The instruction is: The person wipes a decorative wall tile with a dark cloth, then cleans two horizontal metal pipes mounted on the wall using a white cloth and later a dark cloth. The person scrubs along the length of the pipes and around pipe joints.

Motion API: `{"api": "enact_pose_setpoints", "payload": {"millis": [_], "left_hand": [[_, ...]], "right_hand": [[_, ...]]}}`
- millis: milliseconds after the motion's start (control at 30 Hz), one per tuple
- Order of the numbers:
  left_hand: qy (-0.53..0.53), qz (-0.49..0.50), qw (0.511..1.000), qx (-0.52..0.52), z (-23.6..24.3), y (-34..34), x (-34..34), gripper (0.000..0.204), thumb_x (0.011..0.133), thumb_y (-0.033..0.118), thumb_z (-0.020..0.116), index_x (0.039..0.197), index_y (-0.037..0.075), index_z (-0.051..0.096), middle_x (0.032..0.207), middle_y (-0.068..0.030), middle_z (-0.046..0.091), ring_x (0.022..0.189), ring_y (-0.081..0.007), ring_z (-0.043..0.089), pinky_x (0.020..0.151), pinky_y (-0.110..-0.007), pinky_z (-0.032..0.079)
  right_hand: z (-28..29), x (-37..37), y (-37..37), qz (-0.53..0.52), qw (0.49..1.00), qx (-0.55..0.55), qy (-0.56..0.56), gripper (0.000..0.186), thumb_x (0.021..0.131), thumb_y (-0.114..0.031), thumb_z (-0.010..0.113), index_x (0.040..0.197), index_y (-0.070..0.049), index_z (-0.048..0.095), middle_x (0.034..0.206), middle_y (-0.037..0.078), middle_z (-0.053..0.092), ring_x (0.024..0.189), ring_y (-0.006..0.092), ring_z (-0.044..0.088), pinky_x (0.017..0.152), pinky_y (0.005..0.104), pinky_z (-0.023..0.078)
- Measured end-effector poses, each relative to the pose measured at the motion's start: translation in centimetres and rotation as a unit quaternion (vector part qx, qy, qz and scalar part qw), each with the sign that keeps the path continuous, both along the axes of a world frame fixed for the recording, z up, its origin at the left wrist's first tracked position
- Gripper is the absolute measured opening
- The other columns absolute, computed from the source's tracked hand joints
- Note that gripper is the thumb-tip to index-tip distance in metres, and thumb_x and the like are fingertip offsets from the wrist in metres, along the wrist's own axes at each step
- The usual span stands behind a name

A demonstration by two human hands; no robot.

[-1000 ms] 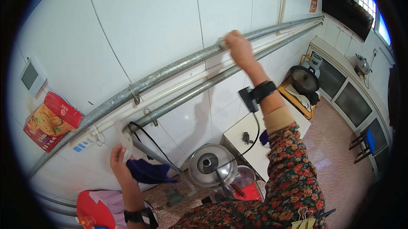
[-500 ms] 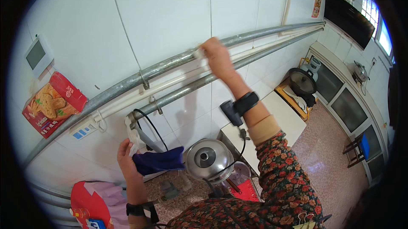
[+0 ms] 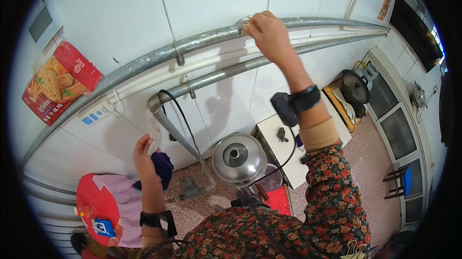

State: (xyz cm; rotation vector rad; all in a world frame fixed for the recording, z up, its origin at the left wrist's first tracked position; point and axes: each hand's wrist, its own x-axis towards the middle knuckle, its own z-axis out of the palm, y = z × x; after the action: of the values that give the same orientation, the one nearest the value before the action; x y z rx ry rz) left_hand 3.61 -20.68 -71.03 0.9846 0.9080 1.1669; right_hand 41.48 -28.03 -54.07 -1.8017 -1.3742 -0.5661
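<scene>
Wiping: right hand (image 3: 268, 32) has slid leftward along the upper grey metal wall pipe (image 3: 144, 62), fingers closed on a pale rag (image 3: 242, 22).
Left hand (image 3: 144, 155): risen beside that pipe's lower branch, fingers gripping a dark blue cloth (image 3: 162, 167).
Meaning: wiping probably advancing along the pipe.

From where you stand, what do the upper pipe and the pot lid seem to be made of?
Upper pipe: probably galvanised steel, dull mottled grey, under the right hand.
Pot lid: likely stainless steel, shiny with bright reflections and a dark knob.
</scene>
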Motion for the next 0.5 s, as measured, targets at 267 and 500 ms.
{"api": "enact_pose_setpoints", "payload": {"millis": [267,500], "left_hand": [[-0.014,-0.035,0.999,-0.018,-0.4,-0.5,3.7,0.016,0.087,0.007,0.063,0.102,0.002,0.062,0.086,-0.0038,0.064,0.067,-0.0095,0.055,0.058,-0.021,0.045],[0.016,0.012,0.999,-0.029,-1.2,-0.7,0.5,0.017,0.090,0.008,0.060,0.107,0.005,0.062,0.088,-0.0032,0.063,0.067,-0.0094,0.056,0.058,-0.020,0.046]], "right_hand": [[-2.6,9.1,-1.5,-0.053,0.991,0.122,-0.019,0.002,0.081,-0.006,0.058,0.081,-0.005,0.057,0.087,0.016,0.057,0.079,0.0385,0.058,0.069,0.0466,0.047],[-1.1,7.7,-0.5,-0.134,0.986,0.099,0.015,0.015,0.084,-0.016,0.058,0.079,-0.002,0.059,0.082,0.017,0.062,0.080,0.0369,0.059,0.069,0.0442,0.047]]}}
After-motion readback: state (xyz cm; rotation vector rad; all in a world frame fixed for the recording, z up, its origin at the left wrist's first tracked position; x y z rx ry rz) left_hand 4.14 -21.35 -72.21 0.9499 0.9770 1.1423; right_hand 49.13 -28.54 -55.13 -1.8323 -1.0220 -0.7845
